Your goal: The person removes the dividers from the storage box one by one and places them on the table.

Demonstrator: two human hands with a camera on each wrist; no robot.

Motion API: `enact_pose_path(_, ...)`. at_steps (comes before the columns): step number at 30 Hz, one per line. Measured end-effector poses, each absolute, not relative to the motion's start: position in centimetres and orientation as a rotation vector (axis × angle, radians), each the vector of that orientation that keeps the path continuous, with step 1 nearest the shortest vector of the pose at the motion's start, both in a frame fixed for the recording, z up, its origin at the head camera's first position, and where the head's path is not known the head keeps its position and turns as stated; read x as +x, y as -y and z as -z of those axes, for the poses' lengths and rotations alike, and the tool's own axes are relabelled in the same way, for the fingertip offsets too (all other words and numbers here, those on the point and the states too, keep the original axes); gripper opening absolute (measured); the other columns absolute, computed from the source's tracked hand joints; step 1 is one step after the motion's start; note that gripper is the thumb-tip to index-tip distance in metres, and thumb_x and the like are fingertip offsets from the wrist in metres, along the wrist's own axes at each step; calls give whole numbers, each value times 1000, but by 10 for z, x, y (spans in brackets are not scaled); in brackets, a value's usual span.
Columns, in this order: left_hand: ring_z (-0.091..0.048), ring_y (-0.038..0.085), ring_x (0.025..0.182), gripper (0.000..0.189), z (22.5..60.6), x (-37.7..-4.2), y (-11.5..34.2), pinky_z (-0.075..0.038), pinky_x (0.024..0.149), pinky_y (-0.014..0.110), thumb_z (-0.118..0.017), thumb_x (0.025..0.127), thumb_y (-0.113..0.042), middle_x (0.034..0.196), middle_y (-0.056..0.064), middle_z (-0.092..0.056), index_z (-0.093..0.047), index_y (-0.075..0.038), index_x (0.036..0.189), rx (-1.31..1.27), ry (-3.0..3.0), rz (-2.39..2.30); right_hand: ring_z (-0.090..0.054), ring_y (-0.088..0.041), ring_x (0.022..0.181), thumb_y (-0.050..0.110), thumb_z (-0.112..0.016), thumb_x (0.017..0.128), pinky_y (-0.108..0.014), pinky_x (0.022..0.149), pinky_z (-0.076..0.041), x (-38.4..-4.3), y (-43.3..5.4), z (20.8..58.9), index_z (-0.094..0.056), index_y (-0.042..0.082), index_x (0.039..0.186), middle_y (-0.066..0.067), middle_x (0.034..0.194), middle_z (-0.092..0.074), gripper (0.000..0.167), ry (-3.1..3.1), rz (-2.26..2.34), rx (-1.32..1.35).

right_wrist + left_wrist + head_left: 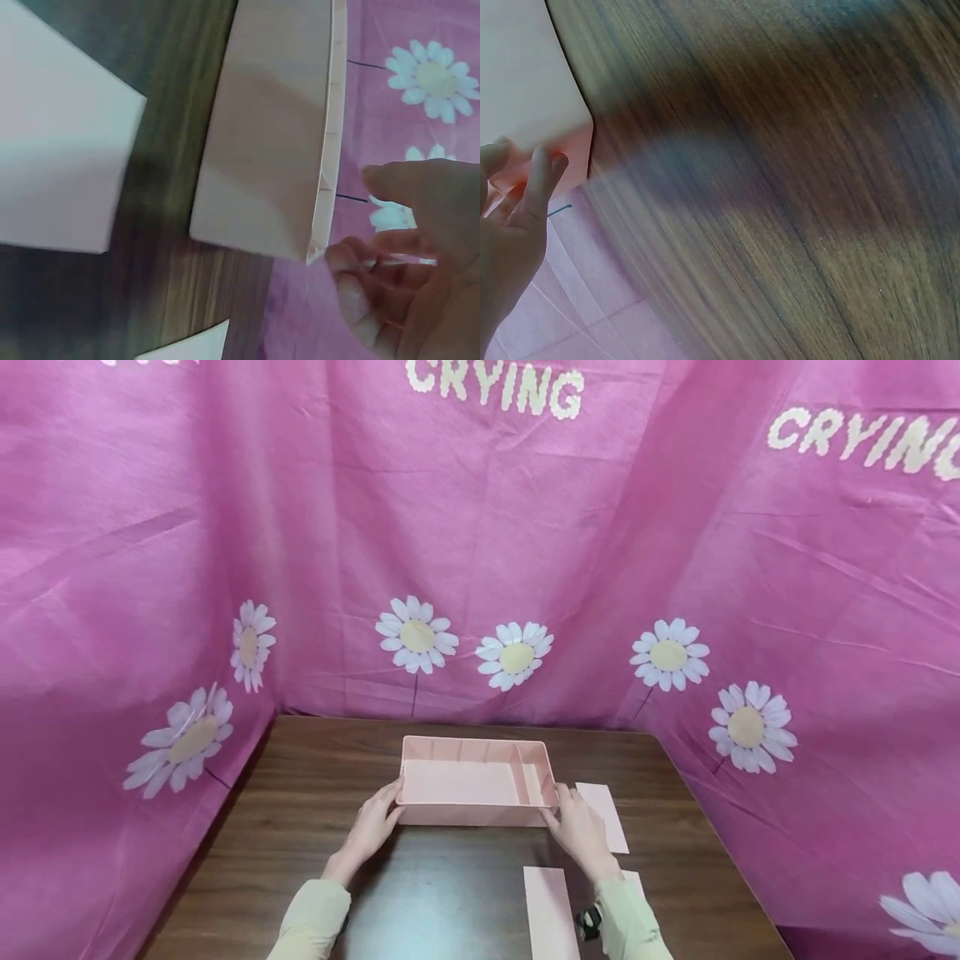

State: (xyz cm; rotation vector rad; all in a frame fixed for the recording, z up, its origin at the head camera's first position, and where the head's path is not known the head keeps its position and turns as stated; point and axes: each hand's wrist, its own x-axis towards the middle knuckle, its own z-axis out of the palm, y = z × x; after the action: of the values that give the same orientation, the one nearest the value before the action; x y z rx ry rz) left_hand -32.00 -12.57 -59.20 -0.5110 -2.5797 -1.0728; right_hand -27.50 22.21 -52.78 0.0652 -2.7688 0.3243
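A pale pink open box (pixel 472 815) stands on the wooden table, with a divider marking off a narrow section at its right end. My left hand (pixel 372 823) grips the box's left front corner, thumb at the front and fingers along the end. From the left wrist view, the left hand's fingers (pixel 540 180) lie against the corner. My right hand (pixel 581 828) is at the opposite end, fingers loosely bent. In the right wrist view its fingertips (pixel 341 259) are right beside the box's corner, while the thumb stands apart from the rim.
One flat pink panel (pixel 551 910) lies on the table (pixel 435 893) near the front. Another panel (pixel 604 817) is right of the box, and a third (pixel 632 882) is partly hidden by the right sleeve. Pink curtains (pixel 480 543) with daisies surround the table's back and sides.
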Motion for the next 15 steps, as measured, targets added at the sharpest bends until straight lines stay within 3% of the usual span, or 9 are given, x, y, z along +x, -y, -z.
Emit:
enact_pose_path(4,-62,41,119,50,595,-319,124,-52,97,53,-69,88,1,133,25,-62,-56,6,136,-506,2577,1077,-58,-21,61,25,-74,87,-40,52,-50,-305,-215,529,-63,1,115,-7,76,-61,39,2799,-369,92)
enact_pose_path(9,-62,40,119,49,598,-318,122,-52,97,52,-69,87,2,133,24,-62,-57,6,135,-505,2560,1058,-64,-24,62,26,-71,88,-45,51,-52,-328,-207,543,-63,3,119,-5,74,-66,40,2870,-431,71)
enact_pose_path(15,-64,38,118,50,598,-318,124,-53,96,51,-70,86,1,131,24,-63,-57,6,134,-498,2537,1033,-66,-34,61,23,-72,87,-49,49,-52,-346,-198,552,-67,1,104,-13,75,-70,29,2859,-420,74)
